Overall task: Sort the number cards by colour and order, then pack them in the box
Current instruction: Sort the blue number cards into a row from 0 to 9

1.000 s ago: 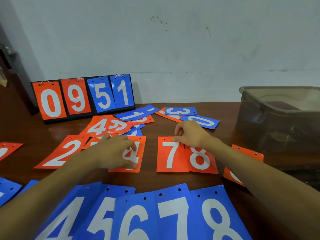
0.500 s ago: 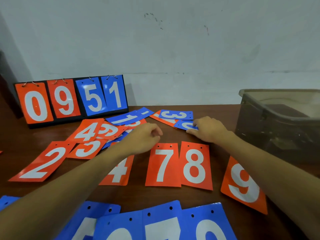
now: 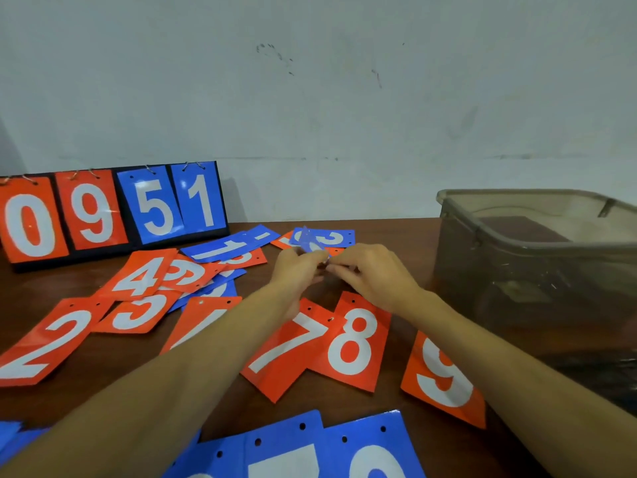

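Observation:
My left hand (image 3: 296, 270) and my right hand (image 3: 374, 276) meet at the fingertips over the far middle of the table. Both pinch a small blue card (image 3: 307, 240) that tilts up, blurred, so its number is unreadable. In front of my hands lie the red 7 (image 3: 286, 350), red 8 (image 3: 355, 343) and red 9 (image 3: 444, 377) in a row. A red card (image 3: 198, 322) is half hidden under my left forearm. A red 2 (image 3: 44, 343) lies at the left. Blue cards (image 3: 293, 450) line the near edge. The translucent box (image 3: 517, 270) stands at the right.
A loose pile of red and blue cards (image 3: 179, 274) lies left of my hands, with a blue 1 (image 3: 227, 246) and a blue 3 (image 3: 332, 238) behind. A scoreboard stand (image 3: 103, 212) reading 0 9 5 1 leans at the back left by the wall.
Both hands left the red row and came together further back. My right hand took up a blue card from the far pile, and my left hand joined it there. The red 7 has turned askew.

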A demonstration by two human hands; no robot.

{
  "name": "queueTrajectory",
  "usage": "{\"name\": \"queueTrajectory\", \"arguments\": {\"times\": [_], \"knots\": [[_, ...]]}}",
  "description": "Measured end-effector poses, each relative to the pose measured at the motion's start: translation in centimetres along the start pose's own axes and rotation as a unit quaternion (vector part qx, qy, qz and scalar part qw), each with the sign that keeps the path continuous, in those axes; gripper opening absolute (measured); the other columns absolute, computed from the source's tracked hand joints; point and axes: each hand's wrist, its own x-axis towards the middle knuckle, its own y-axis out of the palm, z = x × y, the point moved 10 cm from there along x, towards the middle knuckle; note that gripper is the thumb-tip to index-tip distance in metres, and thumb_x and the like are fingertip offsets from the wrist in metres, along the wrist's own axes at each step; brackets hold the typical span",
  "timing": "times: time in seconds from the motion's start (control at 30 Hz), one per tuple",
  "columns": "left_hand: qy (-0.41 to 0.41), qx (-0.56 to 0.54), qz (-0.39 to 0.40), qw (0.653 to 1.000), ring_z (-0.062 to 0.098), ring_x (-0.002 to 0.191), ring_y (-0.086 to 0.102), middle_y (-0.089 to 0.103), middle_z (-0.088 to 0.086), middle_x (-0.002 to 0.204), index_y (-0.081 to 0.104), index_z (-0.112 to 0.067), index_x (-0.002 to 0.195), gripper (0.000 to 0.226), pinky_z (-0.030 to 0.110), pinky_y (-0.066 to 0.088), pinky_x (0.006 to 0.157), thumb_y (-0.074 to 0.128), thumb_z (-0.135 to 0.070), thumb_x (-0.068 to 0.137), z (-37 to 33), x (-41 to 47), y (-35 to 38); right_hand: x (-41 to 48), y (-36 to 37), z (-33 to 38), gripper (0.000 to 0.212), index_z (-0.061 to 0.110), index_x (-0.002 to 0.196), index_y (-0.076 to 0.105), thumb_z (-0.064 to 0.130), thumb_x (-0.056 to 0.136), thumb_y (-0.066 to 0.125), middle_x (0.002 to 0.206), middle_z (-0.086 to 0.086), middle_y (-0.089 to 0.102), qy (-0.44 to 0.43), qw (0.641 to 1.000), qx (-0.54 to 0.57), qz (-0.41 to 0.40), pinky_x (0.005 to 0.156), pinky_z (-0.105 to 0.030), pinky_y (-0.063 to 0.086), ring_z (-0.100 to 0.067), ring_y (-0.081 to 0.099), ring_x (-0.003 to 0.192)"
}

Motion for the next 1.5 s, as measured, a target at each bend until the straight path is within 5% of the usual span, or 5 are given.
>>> {"name": "queueTrajectory", "arguments": {"times": [0.47, 0.9, 1.1, 1.33, 1.5], "knots": [[0.124, 0.03, -0.134, 0.983, 0.014, 0.078, 0.068, 0.071, 0.001, 0.093, 0.065, -0.015, 0.1, 0.011, 0.028, 0.054, 0.06, 0.062, -0.013, 0.09, -3.6, 0.7, -10.9, 4.9, 8.5, -8.2, 0.082, 0.01, 0.144, 0.035, 0.061, 0.083, 0.055, 0.153, -0.009, 0.031, 0.237, 0.954, 0.033, 0.181, 0.114, -0.036, 0.024, -0.025, 0.028, 0.141], [0.018, 0.083, -0.121, 0.989, 0.022, 0.091, 0.068, 0.066, 0.007, 0.111, 0.051, -0.014, 0.122, 0.032, 0.026, 0.055, 0.059, 0.059, -0.023, 0.093, -0.5, 0.8, -12.9, 6.3, 7.9, -2.7, 0.025, 0.009, 0.109, 0.059, 0.022, 0.095, 0.042, 0.112, -0.015, 0.061, 0.06, 0.937, -0.272, 0.211, 0.074, -0.035, 0.042, -0.033, 0.059, 0.099], [0.033, 0.088, -0.119, 0.988, 0.025, 0.094, 0.067, 0.063, 0.009, 0.117, 0.049, -0.017, 0.121, 0.029, 0.03, 0.055, 0.064, 0.058, -0.019, 0.093, -1.4, -0.4, -13.8, 5.0, 7.5, -3.5, 0.033, 0.023, 0.114, 0.066, 0.043, 0.091, 0.053, 0.113, -0.006, 0.057, 0.138, 0.973, -0.043, 0.18, 0.082, -0.035, 0.042, -0.024, 0.053, 0.106], [0.084, 0.115, -0.112, 0.983, 0.01, 0.075, 0.062, 0.061, -0.001, 0.106, 0.049, -0.02, 0.125, 0.033, 0.02, 0.051, 0.051, 0.058, -0.025, 0.093, -2.9, -1.5, -13.7, 3.0, 7.9, -8.3, 0.083, 0.018, 0.124, 0.054, 0.071, 0.061, 0.07, 0.133, -0.008, 0.044, 0.35, 0.907, -0.044, 0.23, 0.103, -0.049, 0.031, -0.031, 0.039, 0.126], [0.055, 0.119, -0.137, 0.982, 0.008, 0.065, 0.061, 0.063, 0.001, 0.1, 0.051, -0.013, 0.119, 0.032, 0.017, 0.047, 0.042, 0.057, -0.03, 0.092, -2.4, -1.9, -14.7, 3.0, 6.4, -7.9, 0.023, 0.015, 0.1, 0.053, 0.011, 0.081, 0.066, 0.117, -0.007, 0.058, 0.381, 0.908, 0.165, 0.056, 0.077, -0.032, 0.049, -0.022, 0.056, 0.098]]}}
